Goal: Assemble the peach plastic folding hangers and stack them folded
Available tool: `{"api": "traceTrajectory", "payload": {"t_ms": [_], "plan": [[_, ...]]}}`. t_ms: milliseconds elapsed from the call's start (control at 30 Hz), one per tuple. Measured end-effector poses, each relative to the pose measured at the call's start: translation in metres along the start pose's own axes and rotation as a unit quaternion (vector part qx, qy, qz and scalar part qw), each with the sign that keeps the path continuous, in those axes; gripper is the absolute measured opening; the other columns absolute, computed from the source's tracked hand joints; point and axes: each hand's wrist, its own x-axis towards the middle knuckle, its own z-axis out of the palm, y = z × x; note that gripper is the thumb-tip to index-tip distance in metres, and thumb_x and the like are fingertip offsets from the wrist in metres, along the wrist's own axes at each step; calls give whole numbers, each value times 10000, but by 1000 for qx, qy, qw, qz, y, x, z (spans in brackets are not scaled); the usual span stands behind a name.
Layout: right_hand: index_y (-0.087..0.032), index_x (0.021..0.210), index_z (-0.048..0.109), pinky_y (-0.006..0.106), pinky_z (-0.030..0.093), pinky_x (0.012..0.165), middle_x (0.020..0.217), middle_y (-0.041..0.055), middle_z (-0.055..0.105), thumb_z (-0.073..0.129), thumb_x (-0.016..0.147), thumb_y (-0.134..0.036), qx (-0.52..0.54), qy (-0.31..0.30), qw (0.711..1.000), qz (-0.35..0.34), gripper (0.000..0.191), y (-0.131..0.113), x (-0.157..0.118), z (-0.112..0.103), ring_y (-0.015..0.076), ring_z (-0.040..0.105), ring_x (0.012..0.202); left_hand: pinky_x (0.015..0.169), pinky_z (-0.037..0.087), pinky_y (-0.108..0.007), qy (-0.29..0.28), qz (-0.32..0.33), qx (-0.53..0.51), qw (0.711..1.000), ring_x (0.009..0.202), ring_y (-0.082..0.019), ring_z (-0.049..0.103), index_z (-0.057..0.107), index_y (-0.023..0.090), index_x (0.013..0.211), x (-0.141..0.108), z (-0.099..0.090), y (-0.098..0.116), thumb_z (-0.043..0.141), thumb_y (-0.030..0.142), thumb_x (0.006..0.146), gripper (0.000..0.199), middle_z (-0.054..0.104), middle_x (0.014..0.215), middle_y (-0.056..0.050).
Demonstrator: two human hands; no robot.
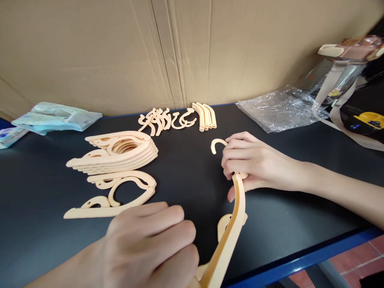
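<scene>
A cream plastic folding clothes hanger [237,204] is between my hands, its long curved arm running down toward the bottom edge of the view. My right hand [255,162] grips its upper end, and the hook [218,145] sticks out past the fingers. Curled into a fist with knuckles up, my left hand [153,244] is at the hanger's lower part; its fingertips are hidden, and cream plastic shows right beside the fist. Left of the hands lie a stack of folded hangers [120,154] and a single folded hanger [135,199].
Toward the back of the black table [186,164] are loose hooks [160,120] and several curved arm pieces [204,116]. A clear plastic bag [273,108] and a strapped bottle [345,76] stand right; a blue tissue pack [57,118] lies left. A cardboard panel [120,56] rises behind.
</scene>
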Motion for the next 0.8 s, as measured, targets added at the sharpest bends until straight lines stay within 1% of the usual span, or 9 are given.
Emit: {"api": "traceTrajectory", "payload": {"t_ms": [67, 133, 300, 400, 467, 533, 600, 733, 800], "plan": [[-177, 763, 572, 383, 367, 970, 773, 7, 586, 549, 963, -506, -18, 3, 1000, -4, 385, 0, 0, 0, 170, 513, 814, 459, 470, -341, -7, -20, -3, 1000, 528, -213, 566, 402, 251, 425, -2, 2, 2, 584, 345, 872, 491, 455, 462, -6], [-183, 755, 556, 382, 379, 955, 753, 9, 567, 484, 983, -529, -40, 10, 999, -11, 421, 0, 0, 0, 171, 504, 797, 475, 486, -346, -27, -13, -5, 1000, 579, -225, 604, 464, 264, 458, -1, 0, 0, 575, 304, 867, 426, 532, 520, -10], [-203, 741, 523, 367, 386, 942, 710, 3, 547, 431, 994, -559, -84, 40, 995, -23, 447, 1, 0, 0, 169, 497, 763, 689, 560, -374, -26, 41, -7, 999, 690, -223, 635, 541, 272, 561, 5, -13, -2, 467, 262, 892, 339, 648, 678, -15], [-214, 704, 479, 340, 398, 902, 659, -21, 495, 443, 995, -553, -86, 63, 994, -26, 449, 0, -1, 0, 147, 468, 699, 743, 550, -393, -25, 50, -32, 998, 716, -230, 627, 568, 266, 638, 7, -17, 1, 404, 262, 894, 305, 654, 716, -30], [-217, 674, 440, 314, 411, 858, 616, -41, 442, 429, 1010, -528, -74, 71, 994, -21, 459, -1, -1, -1, 129, 434, 642, 723, 535, -381, -9, 40, -38, 998, 715, -226, 615, 556, 255, 676, 7, -15, 1, 408, 208, 873, 251, 633, 710, -27], [-217, 655, 412, 287, 417, 783, 591, -52, 409, 423, 1021, -501, -57, 75, 996, -14, 464, -3, -2, -3, 117, 405, 600, 657, 507, -346, 31, 57, -31, 997, 689, -207, 586, 520, 246, 712, 9, -12, -4, 421, 139, 842, 196, 603, 717, -17], [-218, 642, 395, 273, 399, 691, 579, -56, 396, 452, 1014, -490, -48, 85, 995, -12, 465, -3, -2, -4, 114, 378, 573, 559, 452, -302, 69, 120, -27, 990, 644, -174, 530, 488, 239, 764, 12, -10, -12, 423, 119, 832, 153, 575, 767, -12], [-219, 630, 398, 274, 358, 603, 571, -52, 402, 506, 989, -491, -67, 122, 990, -10, 463, 0, -4, -5, 118, 356, 552, 544, 432, -260, 19, 79, -41, 996, 662, -118, 518, 545, 212, 945, 16, -7, -25, 431, 95, 886, 174, 565, 1036, -39], [-220, 633, 410, 275, 355, 592, 569, -48, 416, 515, 986, -489, -81, 128, 988, -11, 456, 2, -4, -4, 120, 359, 549, 555, 450, -248, 18, 57, -59, 996, 650, -102, 526, 598, 226, 1069, 17, -5, -27, 475, 71, 917, 250, 561, 1075, -38]]}}
